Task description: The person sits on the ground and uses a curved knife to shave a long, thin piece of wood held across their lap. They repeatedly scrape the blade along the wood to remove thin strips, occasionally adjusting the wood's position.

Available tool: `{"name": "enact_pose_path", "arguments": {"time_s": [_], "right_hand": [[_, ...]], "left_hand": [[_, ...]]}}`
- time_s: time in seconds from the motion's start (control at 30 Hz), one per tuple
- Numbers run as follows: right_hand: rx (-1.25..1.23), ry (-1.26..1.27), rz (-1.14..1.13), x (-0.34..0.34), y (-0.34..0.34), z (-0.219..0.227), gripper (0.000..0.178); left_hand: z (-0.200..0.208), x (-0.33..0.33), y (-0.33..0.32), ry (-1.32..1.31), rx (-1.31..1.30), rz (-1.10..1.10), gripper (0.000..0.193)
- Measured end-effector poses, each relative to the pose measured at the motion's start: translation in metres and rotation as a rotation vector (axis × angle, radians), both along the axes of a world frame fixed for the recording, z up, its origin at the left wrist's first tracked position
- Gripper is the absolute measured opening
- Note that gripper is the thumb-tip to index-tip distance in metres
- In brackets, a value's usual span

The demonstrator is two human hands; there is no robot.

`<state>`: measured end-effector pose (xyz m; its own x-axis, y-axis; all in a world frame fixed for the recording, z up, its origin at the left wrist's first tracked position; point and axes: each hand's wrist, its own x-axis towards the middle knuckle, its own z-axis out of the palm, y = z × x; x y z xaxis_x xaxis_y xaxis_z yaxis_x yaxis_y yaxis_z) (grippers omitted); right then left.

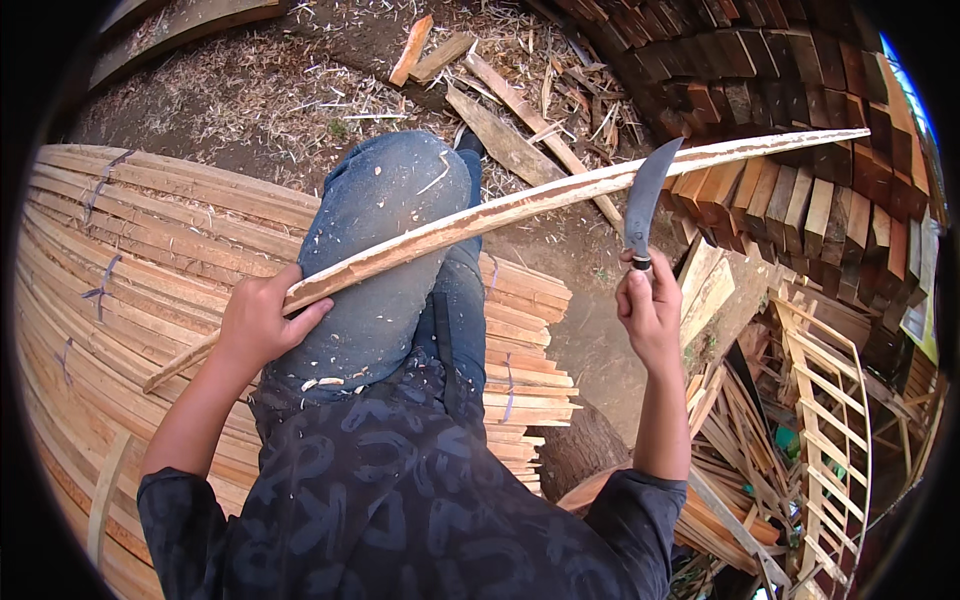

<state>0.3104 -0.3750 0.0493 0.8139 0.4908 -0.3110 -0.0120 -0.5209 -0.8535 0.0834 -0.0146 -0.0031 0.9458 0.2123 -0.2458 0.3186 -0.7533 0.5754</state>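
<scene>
A long, narrow wooden strip (510,205) with rough bark-brown patches lies slantwise across my raised thigh, its far end reaching out to the upper right. My left hand (268,315) is wrapped round the strip near its lower left part, beside the thigh. In my right hand (648,300) is a knife (653,195) with a broad, curved dark blade, held by its handle, which the fingers mostly cover. The blade points up and overlaps the strip in view; whether its edge touches the wood I cannot tell. Small shavings cling to my jeans (385,220).
Tied bundles of wooden strips (150,250) lie under and left of me. Offcuts (510,130) and shavings litter the ground ahead. Stacked boards (800,210) rise at the right, above a ladder-like wooden frame (825,440) and a heap of scrap sticks (740,460).
</scene>
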Motion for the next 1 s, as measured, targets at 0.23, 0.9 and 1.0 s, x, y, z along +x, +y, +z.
{"name": "enact_pose_path", "arguments": {"time_s": [0.23,0.9,1.0], "right_hand": [[0.215,0.146,-0.326,-0.010,0.022,-0.007,0.016],[0.195,0.356,0.099,-0.022,-0.013,-0.005,0.034],[0.410,0.227,-0.161,-0.020,-0.018,0.006,0.041]], "left_hand": [[0.000,0.003,0.000,-0.015,0.006,-0.022,0.035],[-0.001,0.005,-0.005,-0.006,-0.010,-0.021,0.035],[-0.003,0.001,-0.005,-0.043,0.002,-0.011,0.035]]}}
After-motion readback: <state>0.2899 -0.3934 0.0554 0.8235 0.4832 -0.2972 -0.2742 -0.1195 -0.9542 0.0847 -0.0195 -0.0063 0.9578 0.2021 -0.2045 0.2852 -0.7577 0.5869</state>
